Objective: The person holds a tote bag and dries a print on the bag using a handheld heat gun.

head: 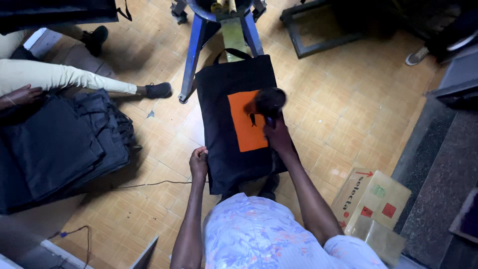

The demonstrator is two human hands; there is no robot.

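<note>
Down on the tiled floor [348, 109], a black tote bag [234, 99] lies flat on a raised board in front of the blue metal stand [196, 45], and the left hand [198, 162] is pinching the bag's near left edge, fingers curled shut on the cloth. Over on the orange patch [246, 124] in the bag's middle, the right hand [277, 134] grips a dark, blurred round tool [270, 101] pressed against the patch's upper right corner. Off to the left, a stack of black bags [59, 144] sits beside another person's legs, and a cardboard box [373, 204] rests at lower right.
</note>
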